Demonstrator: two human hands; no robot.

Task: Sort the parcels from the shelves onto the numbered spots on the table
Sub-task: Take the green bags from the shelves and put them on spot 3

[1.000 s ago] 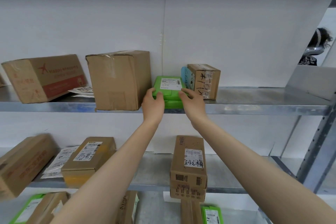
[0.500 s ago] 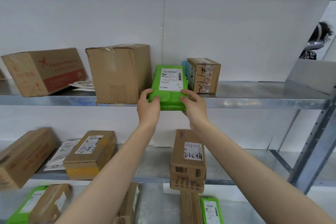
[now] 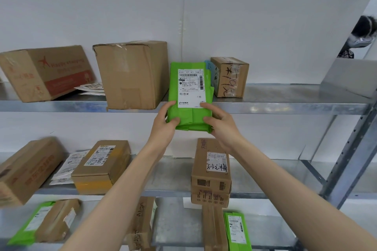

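Both arms reach up, left hand [image 3: 164, 123] and right hand [image 3: 221, 123] gripping the green parcel's [image 3: 190, 87] lower corners.

white backing wall [image 3: 265, 16] | another person [image 3: 365, 28] at upper right edge | grey panel [image 3: 346, 75] just below them

Occlusions / crops:
Small print on white label [image 3: 190, 87] of green plastic mailer parcel [image 3: 191, 118] unreadable; pale blue item [image 3: 209, 65] behind it mostly hidden; large brown cardboard box [image 3: 26, 171] lower left cropped by frame edge; bottom-shelf green mailer [image 3: 236, 232] cut off below.
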